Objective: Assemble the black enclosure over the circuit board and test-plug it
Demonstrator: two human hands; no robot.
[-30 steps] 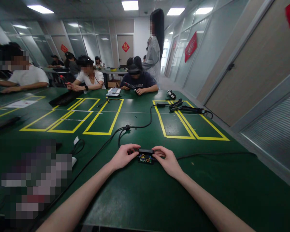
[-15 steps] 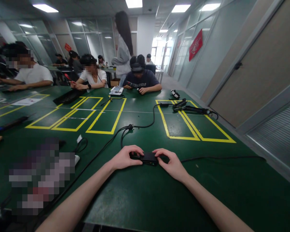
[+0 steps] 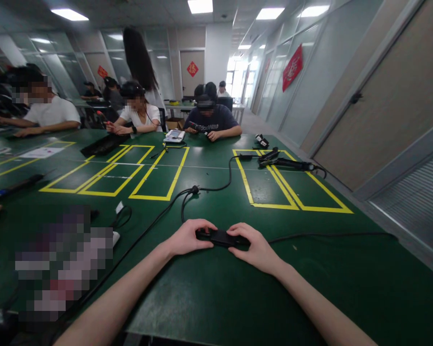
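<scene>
A small black box-shaped adapter (image 3: 222, 238) lies low over the green table (image 3: 187, 298), between my two hands. My left hand (image 3: 189, 236) grips its left end, thumb at the near side and fingers at the far side. At the right end, my right hand (image 3: 254, 245) holds it in the same way, with fingertips on its top and near edge. A black cable (image 3: 310, 235) runs off to the right from behind my right hand. Another black cable rises behind my left hand toward a black plug (image 3: 195, 190).
Yellow tape rectangles (image 3: 252, 205) mark the table. Black tools (image 3: 288, 163) lie at the far right and a black tray (image 3: 103, 145) at the far left. Blurred-out objects (image 3: 68, 269) sit at the near left. Several people sit across the table; one stands behind.
My right hand's fingers have shifted left onto the adapter, which now lies flatter. The standing person has moved left, uncovering a door with a red sign.
</scene>
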